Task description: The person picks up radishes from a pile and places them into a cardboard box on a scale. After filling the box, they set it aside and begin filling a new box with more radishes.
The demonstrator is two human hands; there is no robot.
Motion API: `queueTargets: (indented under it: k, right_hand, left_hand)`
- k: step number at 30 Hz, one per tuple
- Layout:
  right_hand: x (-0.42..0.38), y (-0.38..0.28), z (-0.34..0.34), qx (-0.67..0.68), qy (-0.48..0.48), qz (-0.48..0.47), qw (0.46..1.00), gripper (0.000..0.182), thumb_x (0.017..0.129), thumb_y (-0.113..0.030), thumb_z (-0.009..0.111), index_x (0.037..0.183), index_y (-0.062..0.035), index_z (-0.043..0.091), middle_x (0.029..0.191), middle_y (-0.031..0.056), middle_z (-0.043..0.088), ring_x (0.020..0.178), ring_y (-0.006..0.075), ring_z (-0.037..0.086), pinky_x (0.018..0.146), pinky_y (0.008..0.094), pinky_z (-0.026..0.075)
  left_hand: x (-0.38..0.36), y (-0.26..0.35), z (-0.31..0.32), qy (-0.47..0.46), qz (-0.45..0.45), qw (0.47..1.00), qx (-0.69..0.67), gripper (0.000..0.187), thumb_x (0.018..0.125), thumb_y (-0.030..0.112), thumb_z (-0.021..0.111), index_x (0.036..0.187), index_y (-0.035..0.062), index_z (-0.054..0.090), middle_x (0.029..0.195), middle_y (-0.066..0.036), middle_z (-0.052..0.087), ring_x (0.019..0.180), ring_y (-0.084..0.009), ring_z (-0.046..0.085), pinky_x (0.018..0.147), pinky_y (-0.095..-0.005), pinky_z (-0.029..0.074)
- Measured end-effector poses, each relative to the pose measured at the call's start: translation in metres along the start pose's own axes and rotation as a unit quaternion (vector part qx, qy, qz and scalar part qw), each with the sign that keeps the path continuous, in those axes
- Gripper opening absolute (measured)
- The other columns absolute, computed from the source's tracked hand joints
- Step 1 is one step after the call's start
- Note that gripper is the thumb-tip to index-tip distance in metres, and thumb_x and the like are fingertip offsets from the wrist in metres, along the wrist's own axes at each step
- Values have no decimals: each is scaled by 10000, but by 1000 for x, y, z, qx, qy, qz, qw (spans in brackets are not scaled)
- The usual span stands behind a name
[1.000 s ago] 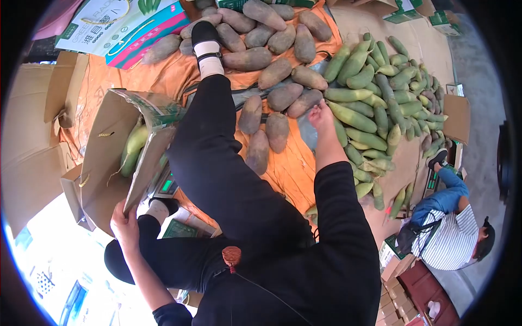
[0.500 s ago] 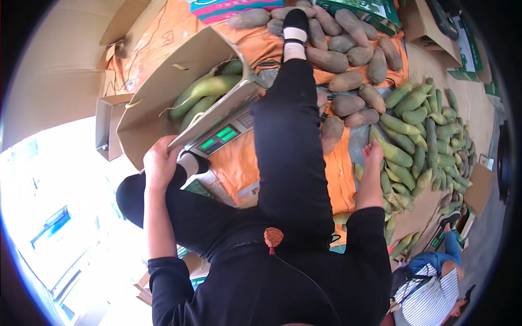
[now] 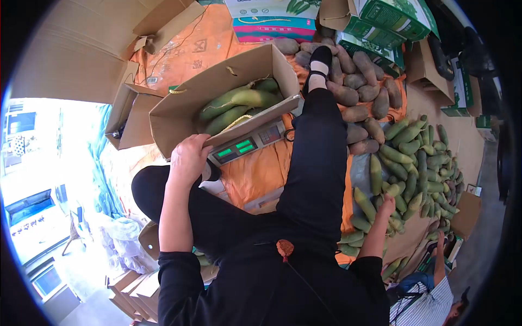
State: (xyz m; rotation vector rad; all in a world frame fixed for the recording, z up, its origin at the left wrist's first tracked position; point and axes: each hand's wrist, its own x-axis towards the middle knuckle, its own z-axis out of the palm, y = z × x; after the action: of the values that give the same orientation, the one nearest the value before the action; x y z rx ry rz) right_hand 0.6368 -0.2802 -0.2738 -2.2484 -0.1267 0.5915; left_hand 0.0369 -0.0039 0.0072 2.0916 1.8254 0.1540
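My left hand (image 3: 190, 157) grips the near edge of an open cardboard box (image 3: 179, 111), its fingers curled over the rim. Several long green radishes (image 3: 255, 98) lie inside. Under the box is a digital scale (image 3: 261, 137) with lit green displays. On the right, my right hand (image 3: 388, 205) is closed at the near side of the green radish pile (image 3: 421, 163). A pale-ended green radish (image 3: 395, 189) is at its fingers, which are partly hidden.
Brownish, soil-covered radish-shaped roots (image 3: 356, 114) lie around my outstretched foot (image 3: 321, 57). Printed cartons (image 3: 380, 22) stand at the back. An orange sheet (image 3: 239, 182) covers the floor. Another person (image 3: 427, 299) is at lower right, reaching toward the pile. Flattened cardboard (image 3: 138, 296) is stacked at lower left.
The view has shifted, showing more of the back and of the box. My right hand has moved nearer to me along the radish pile. My left hand stays on the box edge.
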Motion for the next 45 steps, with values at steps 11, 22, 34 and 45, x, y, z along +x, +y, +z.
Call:
queueTargets:
  k: [11, 22, 34, 45]
  right_hand:
    - [-54, -192, -44, 292, -55, 102, 950, 360, 917, -309, 553, 1203, -119, 446, 1276, 31, 442, 1052, 375, 516, 840, 440, 474]
    - [-230, -400, 12, 322, -452, -235, 798, 139, 969, -193, 442, 997, -67, 493, 1350, 188, 439, 1099, 377, 560, 810, 392, 513]
    - [-361, -437, 191, 154, -684, -121, 702, 192, 903, -224, 563, 1015, -67, 560, 1102, 84, 600, 918, 220, 633, 711, 326, 527]
    - [-226, -362, 114, 225, -413, -319, 823, 182, 874, -98, 597, 1034, -13, 615, 957, 27, 632, 837, 81, 583, 749, 226, 474]
  left_hand:
    - [-12, -10, -17, 36, 3, 999, -35, 200, 795, 136, 624, 968, 41, 653, 891, -144, 635, 872, -334, 605, 772, -407, 475]
    - [-16, -9, -19, 36, 9, 999, -31, 190, 795, 134, 619, 956, 44, 664, 884, -148, 632, 870, -337, 605, 768, -407, 473]
    - [-16, -11, -18, 25, 34, 998, -50, 219, 788, 116, 619, 982, 27, 668, 906, -177, 639, 862, -349, 612, 770, -397, 476]
    - [-11, -13, -11, -20, 21, 996, -84, 281, 776, 57, 616, 1050, 2, 648, 970, -199, 653, 917, -333, 631, 817, -380, 473]
